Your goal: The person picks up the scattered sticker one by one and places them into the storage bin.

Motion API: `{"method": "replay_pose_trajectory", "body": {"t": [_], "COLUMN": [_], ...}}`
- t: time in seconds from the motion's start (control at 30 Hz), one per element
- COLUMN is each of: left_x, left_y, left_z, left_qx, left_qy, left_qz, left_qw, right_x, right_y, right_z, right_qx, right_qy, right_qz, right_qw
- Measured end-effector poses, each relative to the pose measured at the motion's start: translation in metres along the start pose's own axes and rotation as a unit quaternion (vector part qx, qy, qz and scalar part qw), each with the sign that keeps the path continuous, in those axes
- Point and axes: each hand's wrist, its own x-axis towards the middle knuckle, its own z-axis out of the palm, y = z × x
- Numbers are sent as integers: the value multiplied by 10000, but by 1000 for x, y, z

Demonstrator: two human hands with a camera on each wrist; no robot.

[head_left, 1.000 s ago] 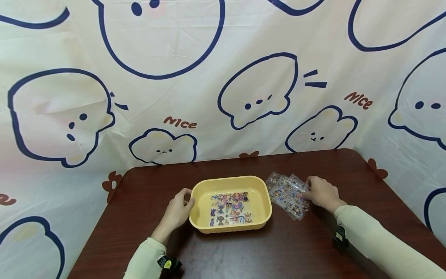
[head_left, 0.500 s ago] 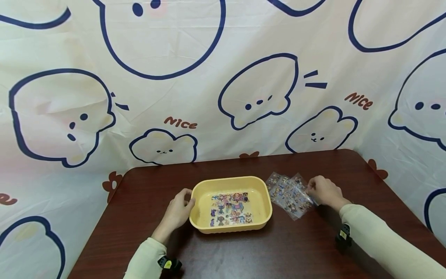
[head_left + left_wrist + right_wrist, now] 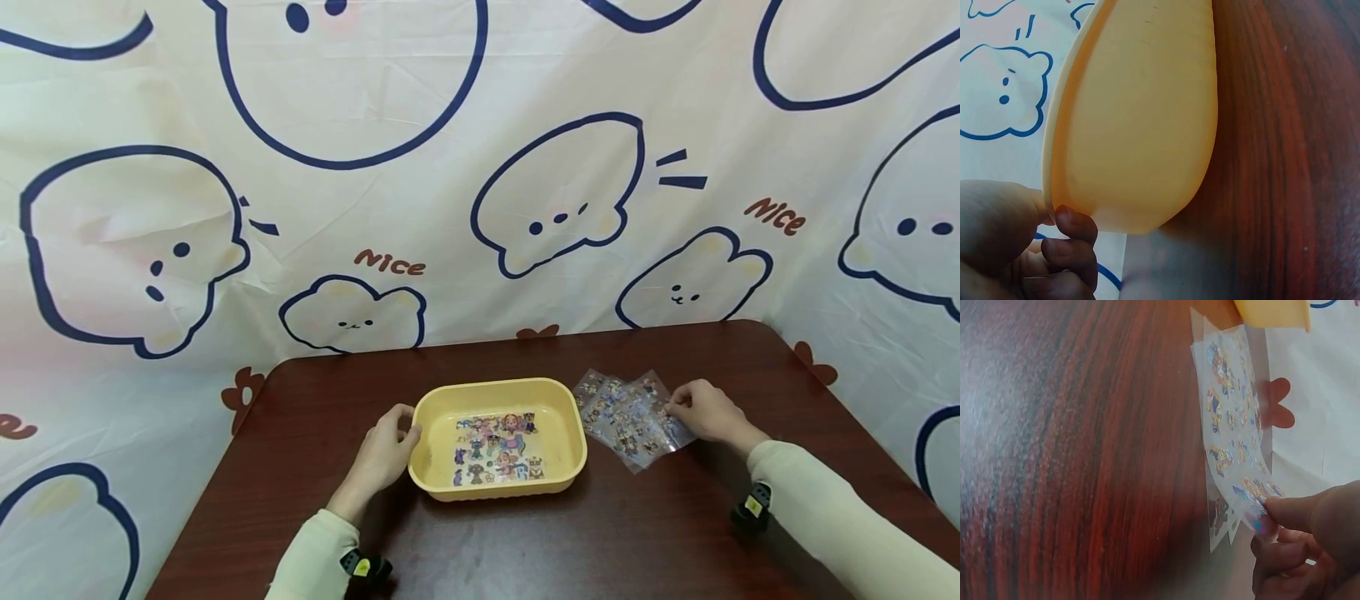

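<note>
**While the left hand steadies a tub, the right hand pinches a sticker sheet**

As I look over the dark reddish-brown surface, the clear sticker sheet is lying to the right of the yellow plastic tub, its near-hand end curving up between the thumb and forefinger of the right hand. Small, shiny, many-coloured cartoon figures cover it. Beneath and beside it fan out other clear sheets, overlapping at angles, their far corners just beside the tub's right-hand end.

The tub is a shallow oblong with rounded corners, and it sits upright on the surface. A picture sheet of bigger, brighter cartoon characters shows flat in its bottom. At the opposite end from the loose sheets, the left hand pinches the rim, its lower fingers curled in.

Both arms wear pale cream sleeves, and at each wrist I can see a small black device with a yellow patch. Beyond the far edge and to either side hangs a whitish cloth, printed with navy-outlined cartoon heads, brown flowers and the word "Nice".
</note>
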Motion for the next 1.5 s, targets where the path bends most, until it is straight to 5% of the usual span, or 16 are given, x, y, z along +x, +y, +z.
{"method": "replay_pose_trajectory", "body": {"t": [0.63, 1.5], "left_x": [1, 2], "left_y": [-1, -1], "left_z": [0, 0], "left_qx": [22, 36], "left_qy": [8, -6], "left_qz": [-30, -57], "left_qw": [10000, 10000], "right_x": [0, -5], "right_y": [4, -2], "right_z": [-2, -9], "right_qx": [683, 1121], "right_qy": [4, 4], "right_qz": [-269, -77], "right_qw": [9973, 9937]}}
